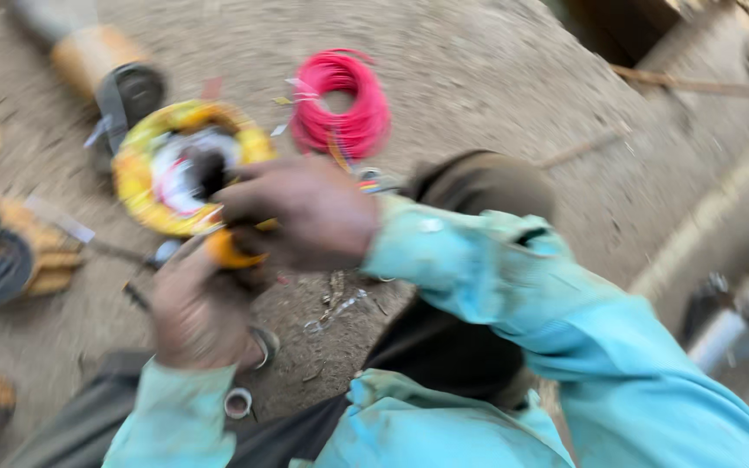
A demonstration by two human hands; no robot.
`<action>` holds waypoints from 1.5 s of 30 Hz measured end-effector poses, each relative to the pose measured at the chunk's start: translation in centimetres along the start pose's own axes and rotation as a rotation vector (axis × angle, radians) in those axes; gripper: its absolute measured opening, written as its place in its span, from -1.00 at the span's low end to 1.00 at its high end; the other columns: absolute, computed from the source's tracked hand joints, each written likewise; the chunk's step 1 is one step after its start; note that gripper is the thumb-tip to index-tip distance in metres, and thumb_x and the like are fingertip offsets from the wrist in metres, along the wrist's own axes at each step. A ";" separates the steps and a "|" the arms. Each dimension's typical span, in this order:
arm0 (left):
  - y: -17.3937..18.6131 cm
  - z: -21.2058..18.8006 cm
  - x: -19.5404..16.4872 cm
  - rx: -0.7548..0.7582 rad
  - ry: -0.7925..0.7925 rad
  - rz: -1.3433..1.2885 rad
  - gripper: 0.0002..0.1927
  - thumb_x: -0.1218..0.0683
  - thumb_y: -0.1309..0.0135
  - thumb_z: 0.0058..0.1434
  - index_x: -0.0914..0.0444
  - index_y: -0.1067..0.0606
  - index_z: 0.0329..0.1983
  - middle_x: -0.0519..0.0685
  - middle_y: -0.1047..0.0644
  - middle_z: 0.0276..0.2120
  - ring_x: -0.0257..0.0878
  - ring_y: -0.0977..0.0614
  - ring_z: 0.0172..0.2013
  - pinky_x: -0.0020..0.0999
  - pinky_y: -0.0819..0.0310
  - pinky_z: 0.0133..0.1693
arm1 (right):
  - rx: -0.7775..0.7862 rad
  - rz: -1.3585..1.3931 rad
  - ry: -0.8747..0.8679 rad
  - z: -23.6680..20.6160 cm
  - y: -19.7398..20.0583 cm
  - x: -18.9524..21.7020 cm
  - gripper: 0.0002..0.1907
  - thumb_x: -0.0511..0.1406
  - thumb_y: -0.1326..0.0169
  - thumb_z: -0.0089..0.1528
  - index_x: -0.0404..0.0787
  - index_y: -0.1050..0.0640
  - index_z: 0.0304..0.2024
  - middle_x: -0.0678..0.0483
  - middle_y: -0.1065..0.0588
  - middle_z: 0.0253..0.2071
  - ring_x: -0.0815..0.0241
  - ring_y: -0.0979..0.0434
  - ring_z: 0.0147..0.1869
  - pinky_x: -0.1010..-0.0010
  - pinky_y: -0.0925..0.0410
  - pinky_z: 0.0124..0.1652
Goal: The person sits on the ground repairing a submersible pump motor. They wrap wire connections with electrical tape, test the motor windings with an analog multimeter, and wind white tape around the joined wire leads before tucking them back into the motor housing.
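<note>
The picture is blurred by motion. My left hand (199,314) is closed around a small orange-handled tool (229,251), low in the middle. My right hand (301,211) is just above it, fingers curled over the same tool, touching the left hand. Behind both hands a yellow coil of wire (153,147) lies on the dirt ground. A red coil of wire (341,104) lies further back, apart from the hands. Both arms wear light blue sleeves.
Orange and black reels (10,251) lie at the left, with another orange and black roll (106,69) at the top left. A grey pipe fitting (734,316) sits at the right. A small metal ring (237,403) and wire scraps (335,308) lie on the ground.
</note>
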State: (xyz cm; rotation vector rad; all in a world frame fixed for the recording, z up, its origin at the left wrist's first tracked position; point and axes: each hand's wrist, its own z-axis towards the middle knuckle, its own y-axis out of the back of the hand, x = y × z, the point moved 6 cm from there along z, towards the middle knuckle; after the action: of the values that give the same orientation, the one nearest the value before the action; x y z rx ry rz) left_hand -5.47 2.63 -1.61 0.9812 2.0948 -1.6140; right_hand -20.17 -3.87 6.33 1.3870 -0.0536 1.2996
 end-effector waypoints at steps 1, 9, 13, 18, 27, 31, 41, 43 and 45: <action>-0.5 -0.8 0.0 0.080 0.014 -0.065 -0.62 0.09 0.04 0.40 0.42 -0.45 0.18 0.11 -0.56 0.01 -0.07 -0.59 -0.03 -0.13 -0.51 0.00 | 0.020 0.037 0.037 0.0 -0.5 0.3 -0.82 -0.20 -0.22 0.18 -0.09 -0.55 -0.22 0.00 -0.51 -0.17 -0.11 -0.58 -0.04 0.07 -0.42 -0.15; 1.1 -1.6 -1.0 -0.032 -0.318 0.606 -0.65 0.14 -0.06 0.45 0.38 -0.39 0.23 0.07 -0.49 0.10 -0.12 -0.54 0.10 -0.09 -0.46 0.21 | -0.088 0.038 -0.057 -1.2 -0.2 1.1 -0.79 -0.23 -0.19 0.12 -0.07 -0.57 -0.19 -0.01 -0.52 -0.21 -0.13 -0.59 -0.11 0.01 -0.41 -0.22; 0.6 -0.6 0.1 -0.029 -0.296 0.667 -0.66 0.13 -0.05 0.47 0.38 -0.40 0.22 0.06 -0.50 0.07 -0.14 -0.56 0.07 -0.12 -0.48 0.16 | -0.106 0.034 -0.075 -5.0 1.8 -1.8 -0.78 -0.23 -0.20 0.11 -0.09 -0.57 -0.19 -0.02 -0.52 -0.20 -0.14 -0.59 -0.10 0.01 -0.41 -0.21; -1.1 -0.3 0.9 -0.026 -0.277 0.709 -0.67 0.11 -0.04 0.48 0.37 -0.41 0.21 0.05 -0.52 0.04 -0.17 -0.57 0.02 -0.16 -0.50 0.10 | -0.103 0.042 -0.083 -6.9 2.5 -2.7 -0.77 -0.23 -0.23 0.11 -0.12 -0.58 -0.20 -0.04 -0.53 -0.19 -0.15 -0.59 -0.09 0.00 -0.41 -0.19; -0.8 -0.2 1.4 0.031 -0.279 0.758 -0.68 0.08 -0.01 0.51 0.37 -0.43 0.20 0.02 -0.54 -0.02 -0.21 -0.60 -0.05 -0.22 -0.54 0.00 | -0.061 0.081 -0.023 -1.5 1.4 -0.9 -0.74 -0.22 -0.27 0.09 -0.17 -0.59 -0.21 -0.06 -0.55 -0.17 -0.17 -0.58 -0.07 -0.01 -0.41 -0.17; 0.7 2.0 2.2 -0.090 -0.191 0.457 -0.71 0.03 -0.08 0.52 0.39 -0.54 0.05 -0.01 -0.57 -0.25 -0.29 -0.60 -0.34 -0.38 -0.50 -0.29 | -0.015 0.071 0.095 -2.2 0.7 -3.7 -0.75 -0.29 -0.23 0.19 -0.22 -0.60 -0.09 -0.12 -0.52 -0.15 -0.22 -0.55 -0.07 0.00 -0.40 -0.13; -3.4 1.8 -1.4 -0.072 -0.669 1.016 -0.69 0.20 -0.11 0.46 0.35 -0.51 -0.47 -0.10 -0.45 -0.56 -0.37 -0.43 -0.49 -0.38 -0.33 -0.47 | 0.030 0.031 0.182 -0.5 2.3 -0.2 -0.82 -0.44 -0.19 0.22 -0.31 -0.60 -0.12 -0.12 -0.55 -0.21 -0.09 -0.60 -0.18 0.19 -0.44 -0.20; -6.5 0.2 -3.2 -0.125 -0.941 1.399 -0.75 0.21 -0.13 0.35 0.34 -0.48 -0.47 0.00 -0.47 -0.52 -0.24 -0.52 -0.49 -0.34 -0.37 -0.44 | 0.016 -0.005 0.186 -0.5 2.2 -0.4 -0.83 -0.45 -0.19 0.22 -0.32 -0.61 -0.12 -0.11 -0.56 -0.23 -0.10 -0.60 -0.19 0.16 -0.42 -0.20; -9.1 -1.7 -5.2 -0.104 -1.182 1.433 -0.84 0.23 -0.09 0.31 0.32 -0.48 -0.42 -0.01 -0.48 -0.52 -0.27 -0.54 -0.48 -0.36 -0.41 -0.43 | 0.005 -0.082 0.175 -0.2 2.1 -1.0 -0.88 -0.43 -0.22 0.24 -0.30 -0.61 -0.16 -0.12 -0.55 -0.27 -0.12 -0.59 -0.19 0.16 -0.42 -0.20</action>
State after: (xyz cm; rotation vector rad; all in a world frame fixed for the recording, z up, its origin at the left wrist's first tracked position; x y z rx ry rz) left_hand -7.69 1.40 8.71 0.7694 0.3597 -0.8073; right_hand -22.08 -4.97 6.99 1.2621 0.1237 1.3476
